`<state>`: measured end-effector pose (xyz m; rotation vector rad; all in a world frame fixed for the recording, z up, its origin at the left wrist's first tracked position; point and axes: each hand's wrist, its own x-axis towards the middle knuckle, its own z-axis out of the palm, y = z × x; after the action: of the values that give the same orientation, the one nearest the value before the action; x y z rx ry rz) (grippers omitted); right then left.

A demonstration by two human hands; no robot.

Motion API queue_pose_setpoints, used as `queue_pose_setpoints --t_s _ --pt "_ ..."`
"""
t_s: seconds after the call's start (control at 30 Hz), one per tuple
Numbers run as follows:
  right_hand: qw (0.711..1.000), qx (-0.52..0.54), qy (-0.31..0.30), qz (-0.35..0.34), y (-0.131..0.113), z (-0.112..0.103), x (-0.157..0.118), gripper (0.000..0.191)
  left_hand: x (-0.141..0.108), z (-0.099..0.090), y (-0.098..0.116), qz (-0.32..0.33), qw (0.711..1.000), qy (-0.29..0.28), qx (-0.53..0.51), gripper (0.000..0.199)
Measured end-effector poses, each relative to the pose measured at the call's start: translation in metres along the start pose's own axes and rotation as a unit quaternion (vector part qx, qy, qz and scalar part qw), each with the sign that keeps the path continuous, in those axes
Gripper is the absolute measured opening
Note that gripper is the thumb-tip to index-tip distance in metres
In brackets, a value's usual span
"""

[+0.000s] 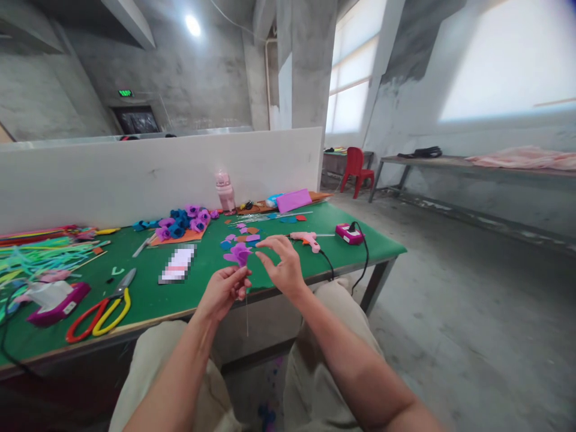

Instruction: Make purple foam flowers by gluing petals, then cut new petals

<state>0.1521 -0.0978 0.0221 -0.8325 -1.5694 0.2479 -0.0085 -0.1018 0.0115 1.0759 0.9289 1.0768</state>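
Observation:
Between the pinched fingers of my left hand is a purple paper flower, petals up, its thin wire stem hanging below the hand. My right hand is raised just right of the flower, thumb and forefinger apart, with nothing seen between them. Behind that hand lies a pink glue gun with a black cord. Cut paper petals in purple, blue and brown are scattered past the flower.
On the green table are large red-and-yellow scissors, a blurred-out phone, finished flowers, colourful strips, a tissue pack and a power socket. A pink bottle stands by the white partition.

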Motion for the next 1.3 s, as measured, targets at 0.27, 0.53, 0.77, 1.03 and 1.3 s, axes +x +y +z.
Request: queue_pose_setpoints --t_s 0.27,0.53,0.77,1.03,1.3 --pt "0.971 -0.167 -0.098 -0.143 -0.003 -0.014 0.005 0.022 0.000 0.001 -0.004 -0.005 0.995 -0.018 0.095 0.031" --pt "0.952 -0.215 -0.134 -0.172 -0.003 -0.015 0.004 0.020 -0.002 0.004 -0.005 0.009 0.991 -0.027 0.131 0.026" --pt "0.947 -0.215 -0.161 -0.178 -0.001 -0.016 0.005 0.015 -0.003 0.006 -0.004 0.014 0.988 -0.028 0.154 0.028" --pt "0.961 -0.196 -0.135 -0.143 0.000 -0.014 0.004 0.011 -0.003 0.005 -0.005 0.008 0.986 -0.035 0.165 0.026" --pt "0.946 -0.219 -0.168 -0.172 -0.001 -0.018 0.005 0.014 -0.002 0.005 -0.007 0.019 0.981 -0.037 0.187 0.027"
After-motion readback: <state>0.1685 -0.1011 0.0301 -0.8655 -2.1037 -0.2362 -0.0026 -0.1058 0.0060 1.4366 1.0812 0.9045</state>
